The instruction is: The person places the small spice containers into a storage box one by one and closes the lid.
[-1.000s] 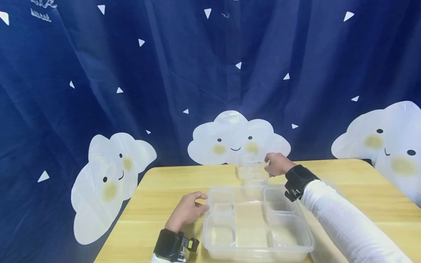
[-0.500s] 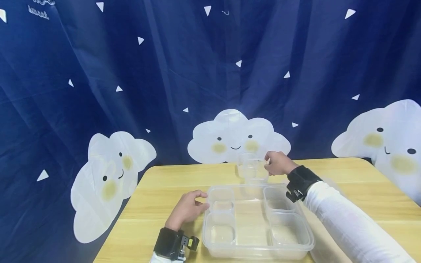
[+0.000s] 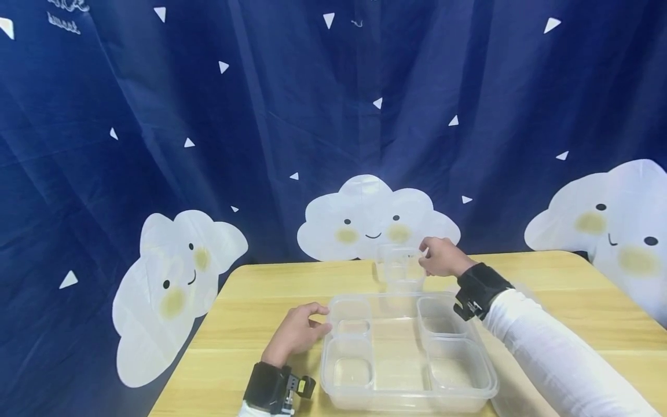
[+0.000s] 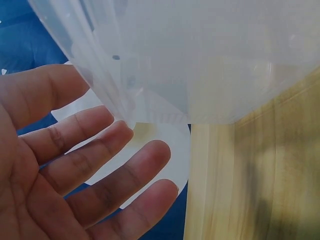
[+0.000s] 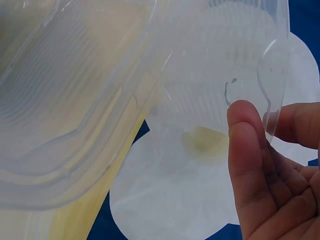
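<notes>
A large clear plastic box [image 3: 406, 399] stands on the table, with small clear containers [image 3: 350, 365] set in its left and right sides. Its middle section has none. My left hand [image 3: 298, 331] is at the box's left rim, fingers relaxed and slightly spread; in the left wrist view the fingertips [image 4: 162, 155] overlap the box's wall. Behind the box, my right hand [image 3: 443, 258] pinches the right edge of another small clear container [image 3: 405, 272] between thumb and fingers. The right wrist view shows this container [image 5: 210, 65] beside the big box's corner [image 5: 60, 185].
A similar clear container [image 3: 382, 266] is partly hidden behind the pinched one, near the table's back edge. A translucent flat sheet or lid [image 3: 513, 382] lies right of the box, beneath my right forearm. A blue curtain [image 3: 333, 116] with white clouds hangs behind the wooden table [image 3: 250, 289].
My right hand and the container it pinches have shifted very slightly upward in the head view. My left hand and the large box have stayed in place.
</notes>
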The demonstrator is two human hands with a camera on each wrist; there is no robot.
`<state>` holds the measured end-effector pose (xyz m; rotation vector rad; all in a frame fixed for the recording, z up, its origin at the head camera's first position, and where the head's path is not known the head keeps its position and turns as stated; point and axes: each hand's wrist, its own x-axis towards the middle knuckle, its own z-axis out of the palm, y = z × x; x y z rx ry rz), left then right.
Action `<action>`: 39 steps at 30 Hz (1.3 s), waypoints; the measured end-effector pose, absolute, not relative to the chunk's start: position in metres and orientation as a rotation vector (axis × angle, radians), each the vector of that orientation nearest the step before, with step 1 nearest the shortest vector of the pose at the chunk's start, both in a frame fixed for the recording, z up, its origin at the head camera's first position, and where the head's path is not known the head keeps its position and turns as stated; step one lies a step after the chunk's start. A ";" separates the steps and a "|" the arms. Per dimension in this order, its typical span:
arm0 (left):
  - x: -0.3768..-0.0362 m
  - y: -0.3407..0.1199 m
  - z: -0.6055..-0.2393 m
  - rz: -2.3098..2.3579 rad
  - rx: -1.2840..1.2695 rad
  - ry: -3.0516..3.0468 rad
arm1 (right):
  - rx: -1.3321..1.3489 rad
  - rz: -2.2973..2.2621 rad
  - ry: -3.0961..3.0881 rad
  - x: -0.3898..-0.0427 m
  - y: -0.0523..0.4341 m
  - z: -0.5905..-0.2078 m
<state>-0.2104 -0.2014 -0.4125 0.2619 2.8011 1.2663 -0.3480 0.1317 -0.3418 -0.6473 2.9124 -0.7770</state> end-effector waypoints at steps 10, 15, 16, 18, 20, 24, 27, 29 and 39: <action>-0.211 -0.201 -0.414 1.265 0.269 2.808 | -0.711 -0.793 2.944 -0.343 0.132 -0.338; -0.210 -0.201 -0.413 1.259 0.271 2.814 | -0.698 -0.776 2.952 -0.340 0.130 -0.335; -0.210 -0.201 -0.413 1.259 0.270 2.814 | -0.700 -0.778 2.951 -0.339 0.130 -0.334; -0.210 -0.201 -0.413 1.261 0.269 2.812 | -0.706 -0.786 2.954 -0.337 0.129 -0.333; -0.210 -0.201 -0.413 1.261 0.268 2.812 | -0.721 -0.798 2.959 -0.335 0.128 -0.331; -0.209 -0.201 -0.413 1.254 0.269 2.814 | -0.766 -0.819 2.974 -0.332 0.128 -0.328; -0.209 -0.201 -0.414 1.249 0.271 2.818 | -0.799 -0.828 2.979 -0.330 0.127 -0.327; -0.209 -0.200 -0.414 1.248 0.272 2.820 | -0.812 -0.835 2.978 -0.328 0.127 -0.326; -0.210 -0.201 -0.414 1.264 0.259 2.808 | -0.840 -0.854 2.970 -0.323 0.126 -0.326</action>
